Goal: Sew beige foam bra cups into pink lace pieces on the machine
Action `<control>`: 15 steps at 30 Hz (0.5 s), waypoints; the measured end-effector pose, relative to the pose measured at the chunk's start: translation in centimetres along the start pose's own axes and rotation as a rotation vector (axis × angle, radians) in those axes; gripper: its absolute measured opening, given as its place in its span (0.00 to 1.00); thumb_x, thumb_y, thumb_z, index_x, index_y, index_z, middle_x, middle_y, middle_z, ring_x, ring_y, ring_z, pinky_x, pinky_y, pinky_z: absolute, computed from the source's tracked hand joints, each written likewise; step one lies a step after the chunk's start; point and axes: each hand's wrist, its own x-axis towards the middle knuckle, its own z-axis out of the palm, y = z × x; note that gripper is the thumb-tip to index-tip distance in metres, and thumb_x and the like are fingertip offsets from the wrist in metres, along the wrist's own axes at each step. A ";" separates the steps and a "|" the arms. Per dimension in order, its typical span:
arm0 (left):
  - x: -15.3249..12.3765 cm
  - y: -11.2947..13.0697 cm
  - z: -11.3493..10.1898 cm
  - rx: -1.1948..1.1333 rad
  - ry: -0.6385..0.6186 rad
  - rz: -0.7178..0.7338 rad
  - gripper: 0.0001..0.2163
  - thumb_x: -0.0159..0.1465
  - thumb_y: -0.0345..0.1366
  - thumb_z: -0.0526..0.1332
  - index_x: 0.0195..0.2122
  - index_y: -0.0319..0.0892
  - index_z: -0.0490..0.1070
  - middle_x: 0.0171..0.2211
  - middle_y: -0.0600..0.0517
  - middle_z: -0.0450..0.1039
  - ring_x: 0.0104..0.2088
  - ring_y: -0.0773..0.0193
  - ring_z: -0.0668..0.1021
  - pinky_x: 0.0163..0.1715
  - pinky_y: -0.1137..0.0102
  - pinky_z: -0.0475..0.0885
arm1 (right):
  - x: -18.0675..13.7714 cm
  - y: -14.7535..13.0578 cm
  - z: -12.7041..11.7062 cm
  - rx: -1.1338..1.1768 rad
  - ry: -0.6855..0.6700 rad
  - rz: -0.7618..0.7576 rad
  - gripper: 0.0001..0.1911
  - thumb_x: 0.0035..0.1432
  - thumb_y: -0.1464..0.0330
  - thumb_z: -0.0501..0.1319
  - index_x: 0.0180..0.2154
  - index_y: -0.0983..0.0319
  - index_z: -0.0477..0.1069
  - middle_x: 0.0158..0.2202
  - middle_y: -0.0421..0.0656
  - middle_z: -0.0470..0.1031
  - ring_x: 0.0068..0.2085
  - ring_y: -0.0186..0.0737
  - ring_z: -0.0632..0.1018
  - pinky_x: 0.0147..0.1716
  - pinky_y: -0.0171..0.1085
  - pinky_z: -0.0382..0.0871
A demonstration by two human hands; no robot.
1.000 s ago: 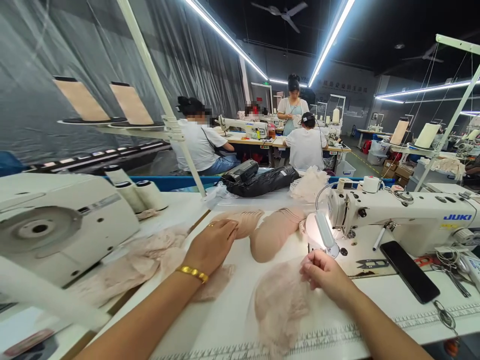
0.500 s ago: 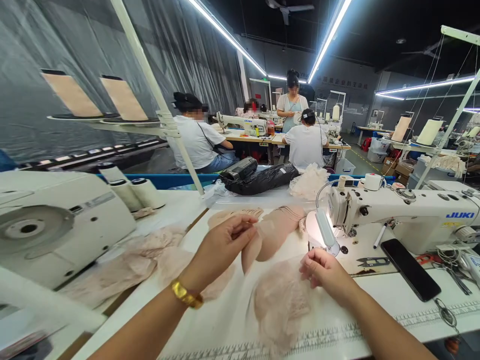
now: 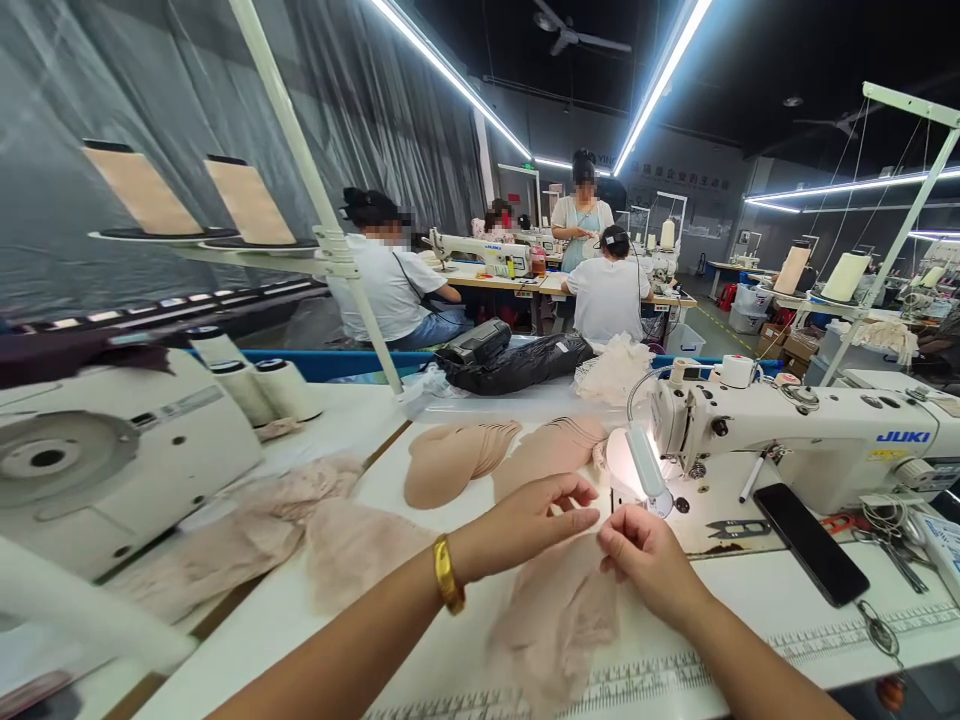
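Note:
My right hand is closed, thumb and fingertips pinching the upper edge of a pale pink sheer fabric piece, which hangs down blurred over the tabletop. My left hand, a gold bracelet at its wrist, reaches in from the left with thumb and fingers apart, close to the right fingertips. Nothing shows between its fingers. Behind the hands lie two fanned stacks of beige cup-shaped pieces, a left stack and a right stack partly covered by my left hand.
A lit sewing machine stands at right, with thread snips and a black phone before it. More pink fabric lies left, beside another white machine. A ruler strip runs along the front edge. Co-workers sit beyond.
My left hand has moved right, towards my right hand. The beige piece it held before no longer shows in its fingers. My right hand stays at the sheer fabric's edge.

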 end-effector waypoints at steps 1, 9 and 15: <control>0.0 0.2 -0.1 0.006 -0.042 0.018 0.19 0.58 0.55 0.65 0.39 0.45 0.77 0.47 0.47 0.80 0.52 0.48 0.79 0.54 0.60 0.74 | -0.2 -0.3 0.0 -0.014 -0.006 -0.012 0.29 0.58 0.39 0.69 0.32 0.58 0.70 0.26 0.37 0.73 0.28 0.38 0.74 0.31 0.37 0.69; 0.1 -2.0 0.8 0.137 -0.002 0.066 0.14 0.52 0.40 0.66 0.40 0.44 0.77 0.38 0.50 0.80 0.40 0.53 0.79 0.40 0.65 0.72 | -0.7 -0.4 -0.4 0.023 0.070 -0.032 0.31 0.56 0.37 0.70 0.31 0.58 0.70 0.23 0.35 0.68 0.27 0.38 0.72 0.33 0.38 0.69; -2.1 -4.6 0.5 0.236 0.185 0.063 0.08 0.62 0.38 0.62 0.32 0.45 0.81 0.32 0.54 0.82 0.35 0.60 0.81 0.35 0.69 0.70 | 0.1 1.5 0.0 0.158 0.195 0.039 0.28 0.55 0.41 0.71 0.28 0.58 0.69 0.20 0.33 0.65 0.23 0.35 0.65 0.29 0.37 0.66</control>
